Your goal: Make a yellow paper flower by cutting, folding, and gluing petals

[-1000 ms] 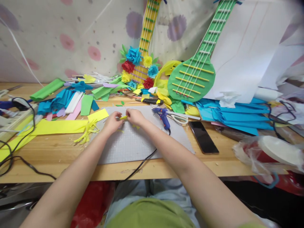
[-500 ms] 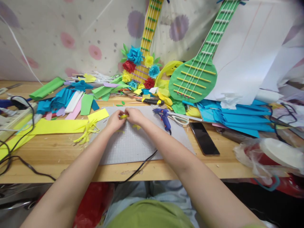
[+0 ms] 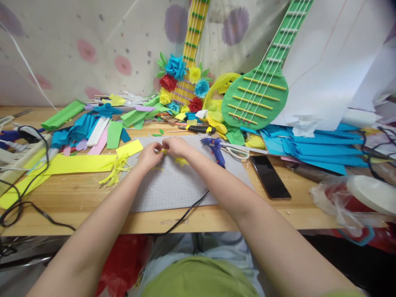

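Over the grey cutting mat [image 3: 173, 189], my left hand [image 3: 150, 155] and my right hand [image 3: 175, 147] meet, fingertips close together. Both pinch a small piece of yellow crepe paper [image 3: 164, 151], mostly hidden by the fingers. Beneath my right wrist, a yellow paper cutout with pointed edges [image 3: 181, 161] lies on the mat. To the right, a blue glue gun [image 3: 215, 149] rests on the mat beside white-handled scissors [image 3: 236, 152]. Left of my left hand are a fringed yellow paper piece [image 3: 116, 171] and a long yellow strip [image 3: 80, 164].
A green paper-covered lute shape [image 3: 256, 99] and a yellow one [image 3: 193, 49] with paper flowers lean at the back. A phone [image 3: 270, 177] lies right of the mat. Blue crepe paper [image 3: 315, 148], a utility knife [image 3: 198, 129] and black cables [image 3: 192, 207] lie around.
The view has shifted slightly. My hands stay together over the mat, and less of the yellow paper shows between my fingers.
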{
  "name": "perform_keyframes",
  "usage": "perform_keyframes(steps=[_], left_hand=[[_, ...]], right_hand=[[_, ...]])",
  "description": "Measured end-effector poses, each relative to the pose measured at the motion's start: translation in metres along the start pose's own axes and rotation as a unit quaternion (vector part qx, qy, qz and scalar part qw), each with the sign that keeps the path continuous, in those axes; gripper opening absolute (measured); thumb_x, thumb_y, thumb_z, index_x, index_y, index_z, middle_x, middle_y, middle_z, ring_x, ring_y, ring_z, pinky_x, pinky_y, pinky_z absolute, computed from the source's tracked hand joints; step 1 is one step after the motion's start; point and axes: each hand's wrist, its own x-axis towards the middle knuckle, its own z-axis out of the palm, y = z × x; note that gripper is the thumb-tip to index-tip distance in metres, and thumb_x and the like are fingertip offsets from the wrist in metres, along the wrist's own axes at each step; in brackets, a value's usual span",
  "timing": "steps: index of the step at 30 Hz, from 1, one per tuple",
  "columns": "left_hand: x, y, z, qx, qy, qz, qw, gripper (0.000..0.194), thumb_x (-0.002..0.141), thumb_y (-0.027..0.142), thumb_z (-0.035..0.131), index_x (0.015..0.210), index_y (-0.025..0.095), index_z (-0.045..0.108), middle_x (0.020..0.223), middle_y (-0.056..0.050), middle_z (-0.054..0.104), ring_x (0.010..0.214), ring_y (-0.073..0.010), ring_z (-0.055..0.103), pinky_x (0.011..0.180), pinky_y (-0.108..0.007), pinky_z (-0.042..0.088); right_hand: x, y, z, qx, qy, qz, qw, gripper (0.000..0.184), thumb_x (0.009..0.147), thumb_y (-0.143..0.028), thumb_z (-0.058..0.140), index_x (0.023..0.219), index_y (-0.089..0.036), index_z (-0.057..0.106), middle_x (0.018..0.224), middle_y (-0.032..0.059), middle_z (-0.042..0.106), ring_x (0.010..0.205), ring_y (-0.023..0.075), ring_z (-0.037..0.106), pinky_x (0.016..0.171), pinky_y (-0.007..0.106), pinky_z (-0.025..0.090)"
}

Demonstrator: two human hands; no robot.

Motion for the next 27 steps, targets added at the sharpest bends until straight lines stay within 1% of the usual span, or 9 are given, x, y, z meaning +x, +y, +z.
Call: perform_keyframes(steps=[4, 8, 12, 14, 16, 18, 20, 23, 27], left_hand=[[-0.002, 0.000, 0.001, 0.001, -0.005, -0.006, 1.000, 0.022, 0.067, 0.031, 0.055, 0.087, 0.022, 0.058, 0.091, -0.002, 0.066, 0.073, -0.0156, 0.058, 0.061, -0.025, 0.038], [-0.002, -0.002, 0.003, -0.014, -0.006, -0.010, 1.000, 0.022, 0.069, 0.032, 0.053, 0.087, 0.021, 0.060, 0.086, -0.002, 0.066, 0.071, -0.0151, 0.058, 0.061, -0.025, 0.039], [0.003, -0.008, -0.003, -0.091, 0.007, -0.037, 0.995, 0.027, 0.064, 0.032, 0.057, 0.086, 0.017, 0.061, 0.083, -0.004, 0.066, 0.069, -0.0145, 0.057, 0.064, -0.025, 0.041], [0.006, -0.013, -0.011, -0.157, -0.028, -0.068, 0.985, 0.032, 0.059, 0.033, 0.061, 0.086, 0.015, 0.061, 0.080, -0.004, 0.066, 0.068, -0.0144, 0.058, 0.064, -0.025, 0.042], [0.009, -0.021, -0.021, -0.187, -0.105, -0.098, 0.972, 0.035, 0.053, 0.036, 0.065, 0.081, 0.016, 0.062, 0.072, -0.002, 0.066, 0.064, -0.0150, 0.057, 0.060, -0.025, 0.042], [0.010, -0.029, -0.029, -0.174, -0.176, -0.111, 0.962, 0.035, 0.045, 0.037, 0.069, 0.073, 0.018, 0.063, 0.066, -0.001, 0.065, 0.062, -0.0158, 0.057, 0.057, -0.026, 0.041], [0.012, -0.037, -0.034, -0.154, -0.208, -0.111, 0.959, 0.031, 0.040, 0.036, 0.070, 0.066, 0.019, 0.063, 0.063, 0.000, 0.064, 0.063, -0.0168, 0.057, 0.057, -0.026, 0.041], [0.012, -0.042, -0.037, -0.109, -0.212, -0.109, 0.965, 0.026, 0.040, 0.035, 0.068, 0.061, 0.021, 0.063, 0.061, 0.001, 0.064, 0.065, -0.0180, 0.057, 0.058, -0.026, 0.041], [0.013, -0.038, -0.037, -0.015, -0.184, -0.106, 0.977, 0.022, 0.045, 0.035, 0.064, 0.062, 0.021, 0.063, 0.058, 0.001, 0.062, 0.065, -0.0191, 0.058, 0.055, -0.026, 0.039]], right_hand=[[-0.002, 0.001, -0.004, 0.004, -0.021, 0.007, 1.000, 0.018, 0.069, -0.015, 0.054, 0.085, -0.018, 0.062, 0.087, 0.0043, 0.066, 0.078, 0.0174, 0.057, 0.064, 0.025, 0.036], [-0.008, 0.006, -0.012, 0.055, -0.030, 0.032, 0.998, 0.033, 0.067, -0.007, 0.051, 0.096, -0.018, 0.059, 0.094, 0.0033, 0.065, 0.079, 0.0139, 0.057, 0.067, 0.023, 0.039], [-0.029, 0.016, -0.020, 0.136, 0.052, 0.086, 0.986, 0.042, 0.069, -0.003, 0.044, 0.107, -0.016, 0.053, 0.102, 0.0065, 0.061, 0.086, 0.0136, 0.056, 0.075, 0.025, 0.042], [-0.047, 0.018, -0.019, 0.169, 0.094, 0.126, 0.973, 0.043, 0.070, -0.007, 0.044, 0.112, -0.015, 0.049, 0.106, 0.0086, 0.058, 0.090, 0.0143, 0.055, 0.079, 0.028, 0.043], [-0.066, 0.018, -0.014, 0.174, 0.112, 0.143, 0.968, 0.045, 0.070, -0.010, 0.046, 0.115, -0.016, 0.046, 0.110, 0.0097, 0.055, 0.096, 0.0157, 0.054, 0.085, 0.032, 0.042], [-0.082, 0.018, -0.007, 0.143, 0.123, 0.117, 0.975, 0.051, 0.069, -0.012, 0.049, 0.119, -0.016, 0.042, 0.117, 0.0117, 0.051, 0.109, 0.0188, 0.047, 0.092, 0.036, 0.037], [-0.092, 0.018, 0.001, 0.111, 0.130, 0.093, 0.981, 0.054, 0.069, -0.015, 0.053, 0.122, -0.016, 0.040, 0.121, 0.0134, 0.047, 0.117, 0.0212, 0.040, 0.096, 0.039, 0.032], [-0.096, 0.021, 0.010, 0.098, 0.116, 0.077, 0.985, 0.062, 0.069, -0.026, 0.059, 0.126, -0.017, 0.037, 0.123, 0.0133, 0.046, 0.118, 0.0228, 0.039, 0.097, 0.040, 0.030], [-0.093, 0.023, 0.014, 0.098, 0.108, 0.082, 0.986, 0.071, 0.067, -0.038, 0.064, 0.128, -0.016, 0.035, 0.121, 0.0129, 0.049, 0.115, 0.0243, 0.041, 0.095, 0.040, 0.031]])
